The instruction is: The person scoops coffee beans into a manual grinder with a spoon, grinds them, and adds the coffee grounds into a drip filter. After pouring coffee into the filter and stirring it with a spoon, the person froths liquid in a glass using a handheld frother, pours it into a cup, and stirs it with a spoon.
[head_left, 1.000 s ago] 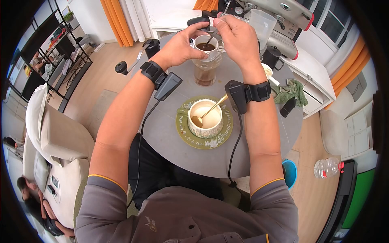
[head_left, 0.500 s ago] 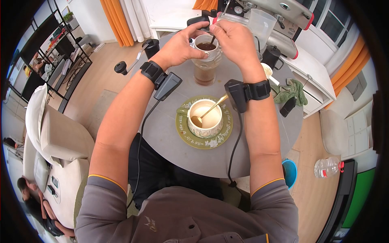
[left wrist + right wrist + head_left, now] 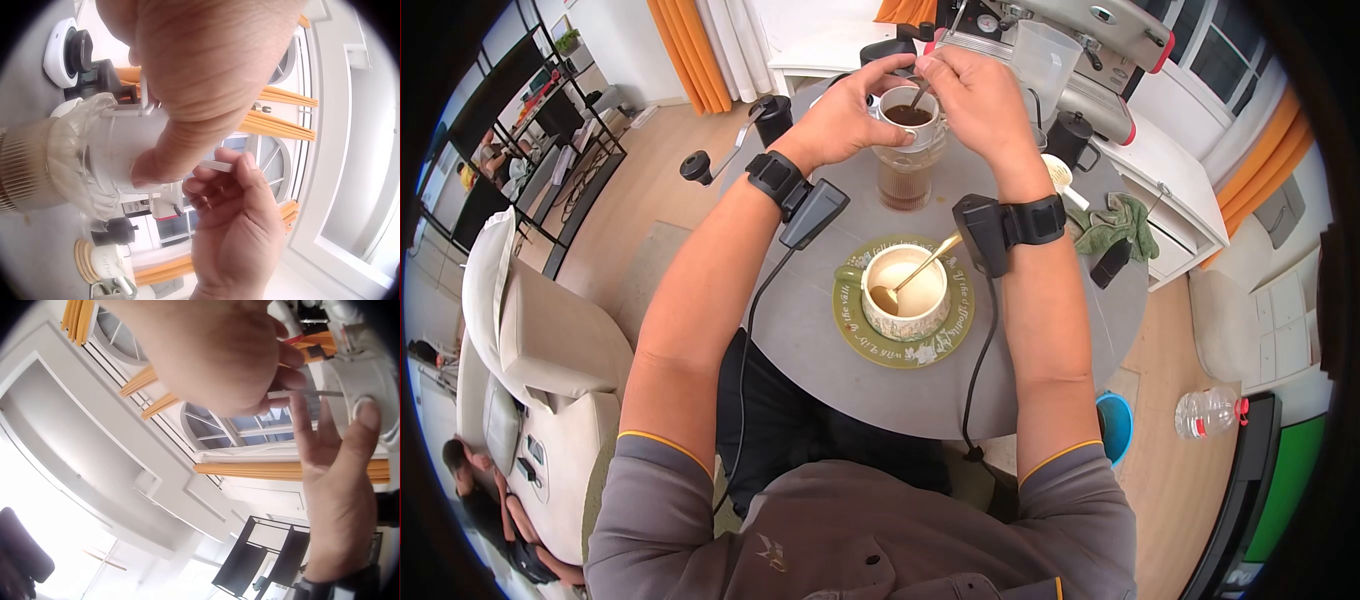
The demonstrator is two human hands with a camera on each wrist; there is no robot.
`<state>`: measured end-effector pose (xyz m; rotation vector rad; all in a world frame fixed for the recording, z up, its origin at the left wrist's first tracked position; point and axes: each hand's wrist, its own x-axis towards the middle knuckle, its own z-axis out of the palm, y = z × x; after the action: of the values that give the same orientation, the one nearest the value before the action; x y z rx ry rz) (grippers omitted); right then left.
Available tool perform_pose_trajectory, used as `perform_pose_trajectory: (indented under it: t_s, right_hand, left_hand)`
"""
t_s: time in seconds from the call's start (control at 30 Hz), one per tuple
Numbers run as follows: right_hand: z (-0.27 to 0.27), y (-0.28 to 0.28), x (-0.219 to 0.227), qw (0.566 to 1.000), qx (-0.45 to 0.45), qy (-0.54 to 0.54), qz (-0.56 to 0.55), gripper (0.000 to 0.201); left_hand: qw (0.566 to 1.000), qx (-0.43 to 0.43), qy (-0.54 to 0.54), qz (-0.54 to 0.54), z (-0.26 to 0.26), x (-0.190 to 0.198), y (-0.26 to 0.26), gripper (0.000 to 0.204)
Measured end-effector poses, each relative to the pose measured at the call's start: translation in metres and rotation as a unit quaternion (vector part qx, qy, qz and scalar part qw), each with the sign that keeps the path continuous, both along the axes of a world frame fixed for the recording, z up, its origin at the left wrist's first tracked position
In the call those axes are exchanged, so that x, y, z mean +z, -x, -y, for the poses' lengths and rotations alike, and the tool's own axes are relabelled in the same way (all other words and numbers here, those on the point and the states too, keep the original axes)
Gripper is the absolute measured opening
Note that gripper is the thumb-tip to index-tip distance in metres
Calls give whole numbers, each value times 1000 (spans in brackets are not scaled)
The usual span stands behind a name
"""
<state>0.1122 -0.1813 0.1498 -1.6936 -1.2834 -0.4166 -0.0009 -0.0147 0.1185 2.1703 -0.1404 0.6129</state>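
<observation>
My left hand (image 3: pixel 840 120) grips the white top piece (image 3: pixel 119 144), thumb on the near side. That piece stands on a ribbed glass vessel (image 3: pixel 904 185) with dark liquid in the top. Between thumb and fingers, my right hand (image 3: pixel 985 100) pinches a thin metal stirrer (image 3: pixel 312 394), its lower end down in the dark liquid. Nearer the body, a cream cup (image 3: pixel 908 320) with a gold spoon (image 3: pixel 920 270) inside sits on a green saucer (image 3: pixel 850 335).
A hand grinder (image 3: pixel 774 120) stands left of the vessel. To the right are a black pot (image 3: pixel 1068 136), a white-handled cup (image 3: pixel 1060 175), a green cloth (image 3: pixel 1115 228) and a clear container (image 3: pixel 1043 65). An espresso machine (image 3: pixel 1100 100) is behind. Cables hang from both wrist cameras.
My right hand has shifted slightly left and the stirrer has changed its tilt in the dark liquid. The left hand keeps its grip in place.
</observation>
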Motion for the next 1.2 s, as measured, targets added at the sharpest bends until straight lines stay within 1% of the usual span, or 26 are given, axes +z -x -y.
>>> perform_pose_trajectory:
  t_s: [0.13,0.2,0.23,0.3,0.33,0.4,0.43,0.5,0.53,0.6,0.73,0.8,0.83,0.9,0.93,1.0,1.03,1.1,1.2]
  right_hand:
    - [1,-1,0,998,-32,28,41,33]
    - [-5,-6,-6,999,36,-31,-21,33]
    - [-3,-4,-3,999,35,-31,-21,33]
    - [2,0,2,996,-52,30,61,33]
    - [3,1,2,996,-52,31,60,33]
    - [3,2,2,1000,6,22,5,32]
    - [3,2,2,1000,6,22,5,32]
    - [2,1,2,997,-43,22,51,31]
    - [1,1,1,997,-43,22,51,31]
    - [1,0,0,999,-12,13,46,30]
    - [3,4,3,999,-22,2,26,31]
    - [3,2,3,993,-63,40,90,31]
    - [2,1,2,993,-63,40,90,31]
    - [-3,0,-3,999,24,-20,-14,31]
    - [-2,1,-2,999,24,-20,-13,31]
    - [1,3,1,996,-61,25,66,32]
    - [1,3,1,996,-61,25,66,32]
    - [0,3,0,999,-13,10,50,32]
    - [1,7,1,1000,-14,-15,19,32]
  left_hand:
    - [1000,0,-1,-3,0,0,1,97]
    - [1000,6,-10,6,1,-1,1,97]
    - [1000,6,-10,6,1,-2,0,97]
    - [1000,-4,-2,12,0,-2,0,97]
    - [1000,-4,-2,12,1,-1,0,97]
    - [1000,-4,19,-9,3,0,2,97]
    - [1000,-4,19,-9,2,0,1,97]
    - [1000,-5,1,7,0,-2,-1,98]
    - [1000,-5,1,6,0,-2,-1,98]
    - [1000,0,-3,1,1,-1,-1,98]
    - [1000,0,-1,4,1,-2,0,99]
    - [1000,0,-7,5,0,-3,-1,98]
    - [1000,0,-7,5,0,-3,-1,98]
    - [1000,11,-8,12,0,-4,-1,98]
    - [1000,11,-8,12,0,-4,-1,98]
    - [1000,-9,7,6,-1,-3,-1,97]
    - [1000,-9,7,5,0,-2,0,97]
    - [1000,-6,22,-14,1,0,2,97]
    - [1000,-8,19,2,0,-3,1,97]
